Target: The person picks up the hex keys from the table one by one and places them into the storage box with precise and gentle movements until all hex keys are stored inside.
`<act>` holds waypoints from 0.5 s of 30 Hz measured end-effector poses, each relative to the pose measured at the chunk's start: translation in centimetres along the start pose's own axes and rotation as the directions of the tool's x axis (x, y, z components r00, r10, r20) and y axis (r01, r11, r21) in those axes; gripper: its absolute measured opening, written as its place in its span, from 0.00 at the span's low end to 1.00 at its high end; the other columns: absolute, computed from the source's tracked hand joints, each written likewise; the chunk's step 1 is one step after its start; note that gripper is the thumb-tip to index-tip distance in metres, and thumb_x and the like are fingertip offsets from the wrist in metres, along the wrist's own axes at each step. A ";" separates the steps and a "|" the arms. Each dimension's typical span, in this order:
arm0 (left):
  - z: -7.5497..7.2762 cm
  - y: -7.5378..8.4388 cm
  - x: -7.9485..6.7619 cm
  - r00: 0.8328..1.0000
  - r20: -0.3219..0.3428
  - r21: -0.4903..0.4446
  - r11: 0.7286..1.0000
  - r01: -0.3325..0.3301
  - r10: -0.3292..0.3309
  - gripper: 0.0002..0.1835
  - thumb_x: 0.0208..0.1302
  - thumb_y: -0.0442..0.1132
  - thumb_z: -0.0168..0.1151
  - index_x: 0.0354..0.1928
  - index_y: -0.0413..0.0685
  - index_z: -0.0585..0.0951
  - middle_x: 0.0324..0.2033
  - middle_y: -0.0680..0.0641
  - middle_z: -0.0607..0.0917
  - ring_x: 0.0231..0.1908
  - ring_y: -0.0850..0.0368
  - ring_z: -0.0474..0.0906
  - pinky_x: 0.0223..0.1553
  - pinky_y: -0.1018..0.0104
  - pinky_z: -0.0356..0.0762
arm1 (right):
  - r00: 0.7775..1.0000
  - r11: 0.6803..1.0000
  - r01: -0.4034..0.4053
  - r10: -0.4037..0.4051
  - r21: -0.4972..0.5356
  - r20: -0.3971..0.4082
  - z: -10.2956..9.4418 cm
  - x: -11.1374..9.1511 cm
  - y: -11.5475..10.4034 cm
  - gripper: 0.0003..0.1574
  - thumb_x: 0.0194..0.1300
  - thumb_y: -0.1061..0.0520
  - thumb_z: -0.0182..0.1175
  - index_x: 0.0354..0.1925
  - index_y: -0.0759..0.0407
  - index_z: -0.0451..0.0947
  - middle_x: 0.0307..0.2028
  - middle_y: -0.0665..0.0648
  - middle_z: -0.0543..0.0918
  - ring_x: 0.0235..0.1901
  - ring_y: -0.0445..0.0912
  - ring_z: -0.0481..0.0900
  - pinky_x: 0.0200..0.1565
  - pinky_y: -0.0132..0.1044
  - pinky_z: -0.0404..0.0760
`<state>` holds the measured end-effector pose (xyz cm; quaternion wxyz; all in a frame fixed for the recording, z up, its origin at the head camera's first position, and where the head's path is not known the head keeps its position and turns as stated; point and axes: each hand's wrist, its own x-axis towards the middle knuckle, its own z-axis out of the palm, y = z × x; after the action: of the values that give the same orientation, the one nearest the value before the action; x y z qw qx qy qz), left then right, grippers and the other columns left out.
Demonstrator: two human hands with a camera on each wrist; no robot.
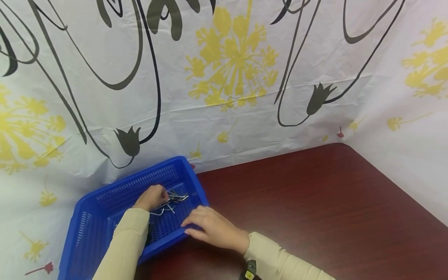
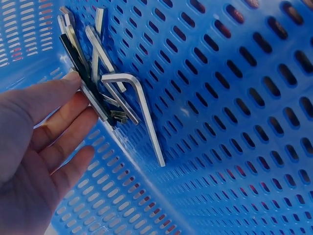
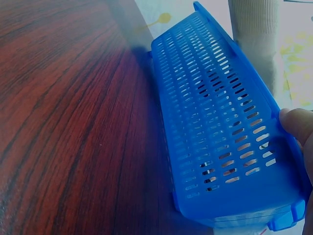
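Note:
Inside a blue plastic basket [image 1: 190,175] lie several silver hex keys [image 2: 144,117], heaped near a wall. My left hand [image 1: 152,197] reaches down into the basket. Its thumb and fingertips [image 2: 73,81] pinch a hex key at the edge of the heap, beside a black bar-like piece [image 2: 78,58]. One bent silver key lies on top of the others, apart from the fingers. On the near right corner of the basket, my right hand [image 1: 213,227] grips the rim. Its thumb [image 3: 296,122] shows at the rim in the right wrist view; the other fingers are mostly hidden there.
The basket stands on a dark red wood-grain table [image 1: 297,202], at its left. Behind it hangs a white cloth [image 1: 168,132] with yellow and dark flower prints. Something dark, partly hidden, lies by the left sleeve [image 1: 129,237]. A black band [image 1: 250,268] circles the right wrist.

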<state>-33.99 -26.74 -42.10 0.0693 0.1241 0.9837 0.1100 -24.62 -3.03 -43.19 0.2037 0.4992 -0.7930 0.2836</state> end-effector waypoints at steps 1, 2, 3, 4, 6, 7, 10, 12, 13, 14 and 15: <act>0.0 0.0 0.0 1.000 -0.002 -0.001 1.000 -0.003 0.003 0.05 0.56 0.29 0.62 0.25 0.43 0.81 0.23 0.51 0.80 0.24 0.58 0.75 0.29 0.57 0.76 | 1.000 1.000 -0.002 0.002 0.006 0.001 0.0 0.0 0.0 0.08 0.63 0.53 0.59 0.41 0.53 0.81 0.36 0.44 0.81 0.39 0.36 0.73 0.47 0.23 0.66; -0.1 0.0 -0.1 1.000 -0.004 -0.004 1.000 -0.004 0.004 0.05 0.56 0.29 0.62 0.25 0.43 0.82 0.23 0.51 0.80 0.24 0.58 0.75 0.29 0.57 0.77 | 1.000 1.000 -0.002 0.002 0.005 0.000 0.0 0.0 0.0 0.08 0.63 0.53 0.59 0.41 0.53 0.81 0.36 0.44 0.81 0.39 0.36 0.73 0.47 0.23 0.66; -0.1 -0.1 -0.1 1.000 -0.007 -0.008 1.000 -0.008 0.008 0.05 0.56 0.29 0.62 0.25 0.43 0.82 0.22 0.51 0.80 0.24 0.58 0.75 0.29 0.57 0.77 | 1.000 1.000 -0.003 0.003 0.006 0.000 0.0 0.0 0.0 0.08 0.63 0.53 0.59 0.41 0.53 0.81 0.36 0.44 0.81 0.40 0.36 0.73 0.47 0.23 0.66; -0.1 -0.1 -0.1 1.000 -0.011 -0.012 1.000 -0.013 0.013 0.04 0.56 0.29 0.63 0.25 0.43 0.82 0.22 0.51 0.80 0.24 0.58 0.75 0.29 0.58 0.77 | 1.000 1.000 -0.003 0.003 0.005 0.001 -0.1 0.0 -0.1 0.08 0.64 0.53 0.59 0.41 0.53 0.81 0.36 0.45 0.81 0.40 0.36 0.73 0.47 0.23 0.67; -0.2 -0.2 -0.2 1.000 -0.015 -0.022 1.000 -0.016 0.016 0.04 0.55 0.30 0.63 0.25 0.43 0.82 0.22 0.51 0.80 0.24 0.58 0.75 0.30 0.58 0.77 | 1.000 1.000 -0.002 0.002 0.001 0.002 -0.1 0.0 -0.1 0.08 0.64 0.53 0.59 0.41 0.53 0.81 0.36 0.45 0.81 0.40 0.36 0.73 0.47 0.23 0.67; -0.2 -0.2 -0.3 1.000 -0.018 -0.025 0.999 -0.026 0.025 0.04 0.55 0.30 0.63 0.25 0.43 0.82 0.22 0.51 0.81 0.23 0.58 0.75 0.29 0.58 0.77 | 1.000 1.000 -0.003 0.003 0.001 0.004 -0.2 0.1 -0.2 0.09 0.64 0.53 0.59 0.41 0.53 0.81 0.36 0.45 0.81 0.39 0.36 0.73 0.47 0.23 0.67; -0.2 -0.4 -0.4 1.000 -0.018 -0.033 0.999 -0.024 0.023 0.03 0.54 0.30 0.64 0.25 0.43 0.82 0.22 0.51 0.81 0.23 0.59 0.75 0.29 0.58 0.77 | 1.000 1.000 -0.004 0.004 -0.004 0.009 -0.2 0.1 -0.3 0.09 0.64 0.53 0.59 0.41 0.52 0.81 0.36 0.45 0.81 0.39 0.37 0.73 0.47 0.23 0.67; -0.2 -0.4 -0.5 1.000 -0.014 -0.036 0.999 -0.022 0.021 0.03 0.54 0.30 0.64 0.25 0.43 0.82 0.22 0.51 0.81 0.23 0.59 0.75 0.29 0.58 0.76 | 1.000 1.000 -0.004 0.004 -0.002 0.008 -0.3 0.1 -0.3 0.08 0.64 0.53 0.59 0.41 0.53 0.81 0.36 0.45 0.81 0.39 0.37 0.73 0.46 0.24 0.67; -0.3 -0.5 -0.6 1.000 -0.012 -0.035 0.999 -0.022 0.021 0.03 0.55 0.30 0.64 0.25 0.43 0.82 0.23 0.51 0.81 0.24 0.58 0.75 0.29 0.58 0.76 | 1.000 1.000 -0.006 0.006 -0.001 0.009 -0.3 0.1 -0.3 0.08 0.64 0.53 0.59 0.41 0.53 0.81 0.36 0.45 0.81 0.39 0.37 0.73 0.47 0.24 0.67; -0.3 -0.5 -0.6 1.000 -0.008 -0.036 0.999 -0.012 0.011 0.03 0.55 0.30 0.64 0.25 0.43 0.82 0.23 0.51 0.81 0.24 0.58 0.75 0.29 0.58 0.76 | 1.000 1.000 -0.007 0.007 0.000 0.009 -0.3 0.1 -0.3 0.08 0.64 0.53 0.59 0.40 0.53 0.81 0.36 0.45 0.81 0.39 0.37 0.73 0.47 0.24 0.67; -0.3 -0.5 -0.6 1.000 -0.005 -0.034 0.999 -0.011 0.011 0.03 0.55 0.30 0.64 0.26 0.43 0.82 0.23 0.51 0.81 0.24 0.58 0.75 0.29 0.58 0.76 | 1.000 1.000 -0.009 0.009 0.005 0.010 -0.3 0.0 -0.3 0.08 0.63 0.53 0.59 0.40 0.53 0.81 0.36 0.45 0.81 0.39 0.37 0.73 0.46 0.24 0.68</act>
<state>-33.53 -27.40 -41.84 0.0684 0.1279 0.9812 0.1277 -24.38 -2.96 -42.88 0.1972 0.4975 -0.7955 0.2842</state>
